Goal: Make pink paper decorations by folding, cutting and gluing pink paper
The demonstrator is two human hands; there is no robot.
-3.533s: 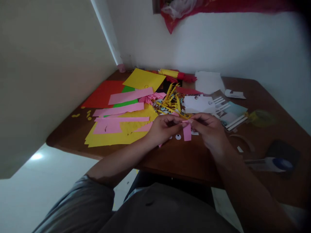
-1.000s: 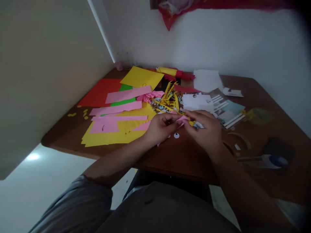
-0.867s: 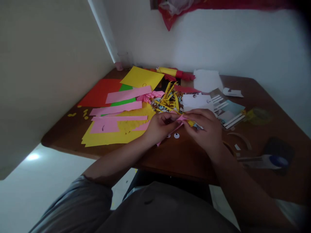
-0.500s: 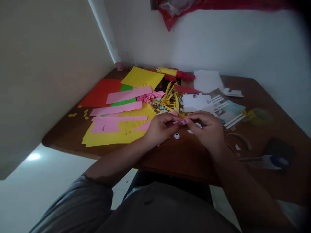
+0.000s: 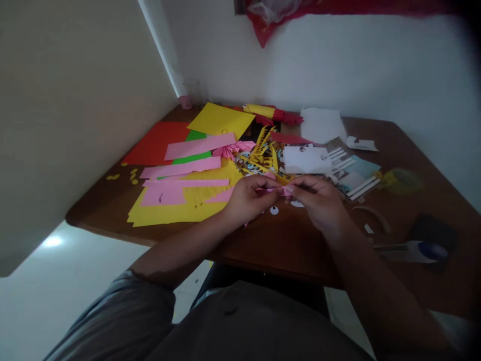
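A small pink paper piece [image 5: 286,190] is pinched between both hands above the table's near edge. My left hand [image 5: 250,199] grips its left end with thumb and forefinger. At its right end, the thumb and fingers of my right hand [image 5: 319,200] are closed on it. The fingers cover much of the paper, so its full shape is hidden. Just below the hands lies a white paper eye [image 5: 274,210] with a dark pupil. Another white scrap [image 5: 297,204] rests beside my right hand. Behind the fingers is a heap of yellow paper cuttings [image 5: 263,158].
Pink strips [image 5: 184,167] and yellow sheets [image 5: 154,215] lie left, near a red-orange sheet [image 5: 154,143]. A yellow and red paper figure [image 5: 263,111] lies at the back. To the right are white cards [image 5: 306,159], a tape roll [image 5: 402,180] and a blue-and-white tool [image 5: 417,250].
The pink paper between my fingers now looks flatter and straighter. My right hand has shifted very slightly; my left hand stays nearly in place.
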